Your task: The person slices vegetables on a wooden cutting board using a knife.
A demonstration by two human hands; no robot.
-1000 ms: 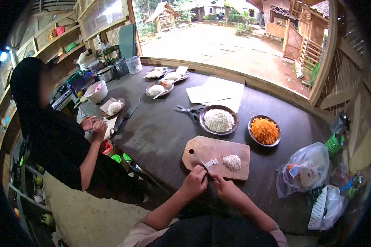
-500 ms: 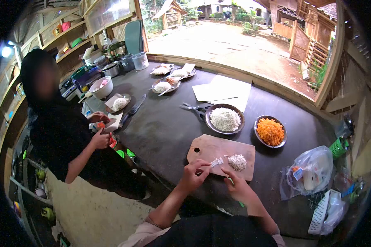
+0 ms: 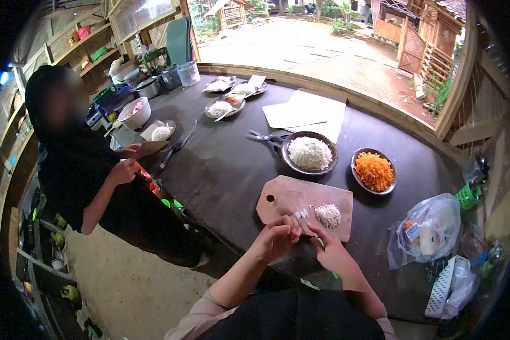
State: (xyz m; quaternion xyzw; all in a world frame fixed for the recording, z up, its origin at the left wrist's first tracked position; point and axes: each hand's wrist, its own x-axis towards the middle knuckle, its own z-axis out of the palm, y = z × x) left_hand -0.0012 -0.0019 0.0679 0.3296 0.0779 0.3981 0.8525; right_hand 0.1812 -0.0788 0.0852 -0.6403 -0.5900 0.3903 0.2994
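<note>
A wooden cutting board (image 3: 283, 195) lies before me near the table's edge. On it sit a heap of thin white shreds (image 3: 327, 216) and a small row of white strips (image 3: 301, 214). My right hand (image 3: 330, 252) is closed round a green-handled knife (image 3: 335, 276); its blade, barely visible, points over the board's near edge toward the strips. Just left of the blade is my left hand (image 3: 280, 235), its fingers curled together at the board's edge. Whatever those fingers hold, if anything, is hidden.
Beyond the board stand a bowl of white shreds (image 3: 310, 154), a bowl of orange shreds (image 3: 374, 171), scissors (image 3: 264, 136) and white sheets (image 3: 314, 116). A plastic bag (image 3: 430, 226) and white basket (image 3: 441, 289) are at right. On my left another person (image 3: 90, 164) stands beside a large knife (image 3: 178, 145).
My left hand has drawn back a little from the white strips, its fingers more curled. The right hand stays close by with the knife. The other person's hands have shifted, now with a pale sheet.
</note>
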